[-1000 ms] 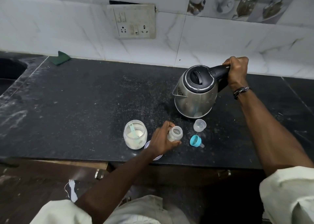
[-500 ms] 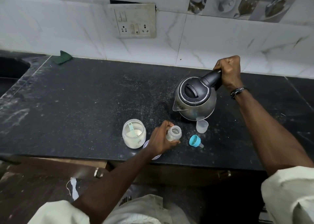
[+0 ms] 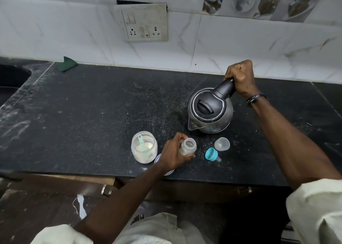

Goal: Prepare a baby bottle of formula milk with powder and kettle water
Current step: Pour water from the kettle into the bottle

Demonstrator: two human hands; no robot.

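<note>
Baby bottle (image 3: 188, 147), open-mouthed and without its teat, stands on the black countertop (image 3: 92, 114) close to the front edge. The left hand (image 3: 174, 155) wraps its fingers and thumb around the bottle's left side and lower body, leaving the rim and the right flank uncovered. Partly under that hand's wrist lies a pale round lid (image 3: 166, 169), mostly hidden. Left of the bottle, just beside the hand, sits an open powder jar (image 3: 144, 147) holding white formula and a mint-green scoop (image 3: 141, 142). Right of the bottle, apart from it, a blue teat ring (image 3: 211, 154) lies on its side, and a clear cap (image 3: 222, 144) rests just beyond that ring. Behind the bottle and slightly to its right is the steel kettle (image 3: 211, 110), tilted with its spout toward the bottle; whether its base touches the counter cannot be told. The right hand (image 3: 240, 77) grips the black handle in a closed fist. Far behind and left of the bottle, a green cloth (image 3: 67, 64) lies against the tiled wall, with a socket plate (image 3: 144, 22) above.
</note>
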